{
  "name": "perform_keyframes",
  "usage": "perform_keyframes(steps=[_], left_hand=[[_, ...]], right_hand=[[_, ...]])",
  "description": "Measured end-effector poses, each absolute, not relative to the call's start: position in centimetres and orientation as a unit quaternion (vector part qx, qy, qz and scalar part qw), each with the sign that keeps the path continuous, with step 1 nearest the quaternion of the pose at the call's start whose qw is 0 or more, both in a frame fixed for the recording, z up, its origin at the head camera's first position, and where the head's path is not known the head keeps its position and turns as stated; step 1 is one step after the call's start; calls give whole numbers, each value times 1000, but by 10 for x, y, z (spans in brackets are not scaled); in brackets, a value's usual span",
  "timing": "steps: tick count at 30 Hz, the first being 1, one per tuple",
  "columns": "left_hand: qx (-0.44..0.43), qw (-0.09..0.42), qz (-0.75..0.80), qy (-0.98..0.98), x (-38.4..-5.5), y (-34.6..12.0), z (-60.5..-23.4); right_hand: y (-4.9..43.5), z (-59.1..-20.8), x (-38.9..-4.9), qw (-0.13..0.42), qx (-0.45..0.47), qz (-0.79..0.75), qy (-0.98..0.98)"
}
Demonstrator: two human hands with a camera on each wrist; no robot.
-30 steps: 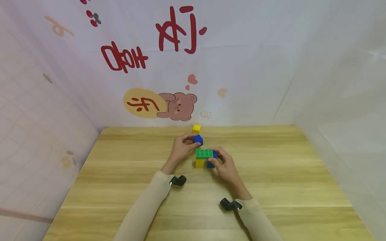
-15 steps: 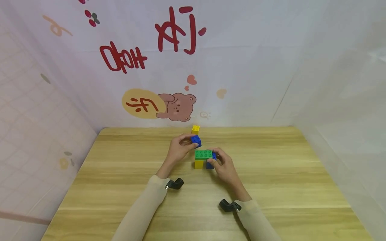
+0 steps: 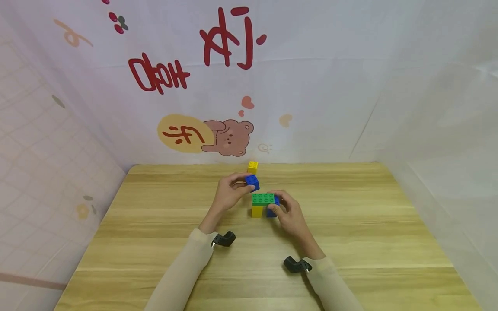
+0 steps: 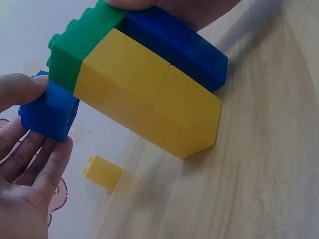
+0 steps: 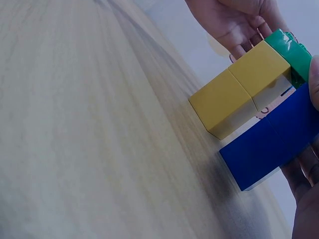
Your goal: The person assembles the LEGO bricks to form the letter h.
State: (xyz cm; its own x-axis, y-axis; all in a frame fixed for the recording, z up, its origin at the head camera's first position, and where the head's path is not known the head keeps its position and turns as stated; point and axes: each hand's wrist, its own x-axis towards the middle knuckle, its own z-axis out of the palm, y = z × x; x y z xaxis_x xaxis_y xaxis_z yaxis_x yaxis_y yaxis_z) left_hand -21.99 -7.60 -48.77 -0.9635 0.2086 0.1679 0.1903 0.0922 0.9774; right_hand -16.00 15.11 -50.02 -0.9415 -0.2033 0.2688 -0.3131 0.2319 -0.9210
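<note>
My left hand (image 3: 227,194) pinches a small blue toy building brick (image 4: 47,107) between thumb and fingers, studs up in the head view. That brick is held behind and left of a small arch of bricks, apart from it in the head view. The arch has a yellow column (image 4: 149,94) of two stacked bricks, a blue column (image 5: 271,137) beside it, and a long green brick (image 3: 263,198) across the top. My right hand (image 3: 289,214) grips the arch at its right side, with the thumb near where green meets blue and the fingers round the blue column.
A single yellow brick (image 3: 253,167) stands at the back of the wooden table (image 3: 350,216), near the printed wall cloth (image 3: 319,95). Black wrist-worn pieces (image 3: 297,264) sit at both cuffs.
My left hand, with its blue brick, has drawn slightly left and nearer to the body. The right hand and the arch stay where they were.
</note>
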Motion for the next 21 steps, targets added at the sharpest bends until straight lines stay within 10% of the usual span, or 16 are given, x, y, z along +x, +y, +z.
perform_keyframes(steps=[21], left_hand=[[164,-8,683,712,-206,-76,-477]], right_hand=[[152,-499,-160,50,167,596,-784]])
